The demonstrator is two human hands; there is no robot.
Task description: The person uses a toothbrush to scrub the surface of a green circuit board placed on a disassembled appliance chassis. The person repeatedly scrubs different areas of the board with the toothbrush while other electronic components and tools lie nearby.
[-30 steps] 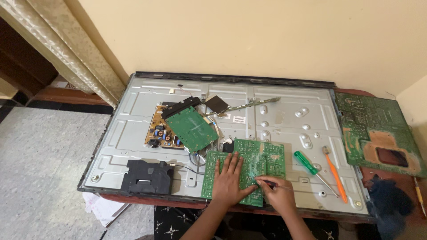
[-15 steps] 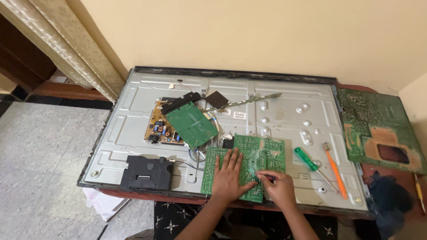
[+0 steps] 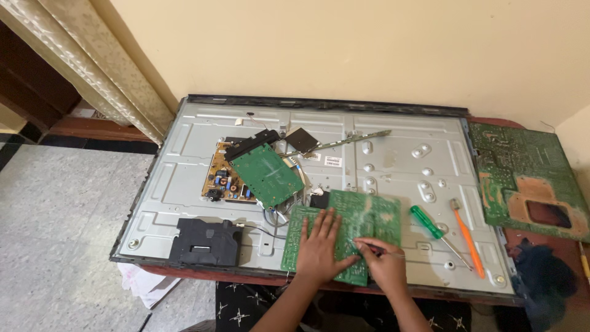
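Left hand: open, fingers spread, palm pressed flat on the green circuit board.

Right hand: closed in a pinch around a thin dark tool, its tip on the board's near right part.

Green circuit board: lies flat at the near middle edge of the metal panel back, solder side up.

Landmark, metal panel back: large grey sheet-metal rear of a flat screen, lying face down on the desk and covering nearly all of it.

On the panel, right of the held board: green-handled screwdriver; just beyond it, orange-handled tool, both pointing toward the near edge.

On the panel, left of centre: second green board, tilted, resting over a tan power board; black bar across their far edge; small dark square piece beside it; thin metal strip running to the right.

On the panel, near left corner: black plastic box.

Off the panel's right edge: large green board with a brown cut-out patch; dark cloth nearer.

Containers: none to be seen.

Room: cream wall behind the panel; patterned curtain to its left; grey speckled floor below; white paper under the near left corner.
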